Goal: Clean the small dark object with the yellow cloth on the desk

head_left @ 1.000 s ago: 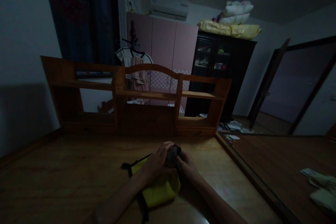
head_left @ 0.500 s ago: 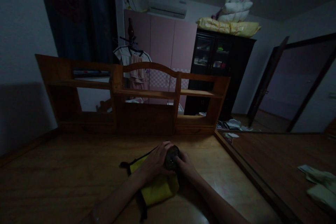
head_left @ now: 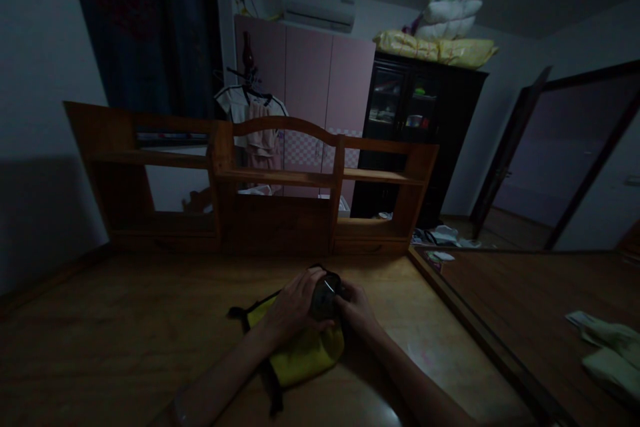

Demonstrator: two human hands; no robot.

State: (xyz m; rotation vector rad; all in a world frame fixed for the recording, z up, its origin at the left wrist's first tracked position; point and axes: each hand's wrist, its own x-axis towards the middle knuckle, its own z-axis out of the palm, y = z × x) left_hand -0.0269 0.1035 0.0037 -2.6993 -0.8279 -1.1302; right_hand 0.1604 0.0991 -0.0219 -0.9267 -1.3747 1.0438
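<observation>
A dark, round, glossy object [head_left: 324, 298] is held up between my two hands; the dim light hides its exact kind. My left hand [head_left: 296, 303] wraps its left side, fingers over the top and thumb below. From the right, my right hand [head_left: 358, 309] pinches its edge with thumb and fingers. Beneath them a yellow cloth bag [head_left: 306, 359] with black edging and black straps lies on the wooden desktop [head_left: 165, 320]. Part of the bag is covered by my left hand and forearm. Whether the round object touches the bag cannot be made out.
A wooden shelf unit [head_left: 278, 178] stands along the desk's far edge. A raised wooden edge [head_left: 470, 310] runs down the right side. Beyond it, pale cloth [head_left: 613, 347] lies on a brown wooden surface. Behind are a pink wardrobe [head_left: 307, 80] and a black cabinet [head_left: 425, 100].
The round object has tilted slightly in my hands, and a bright streak now shows on its face. My right fingers have shifted a little at its edge. The bag stays almost in place.
</observation>
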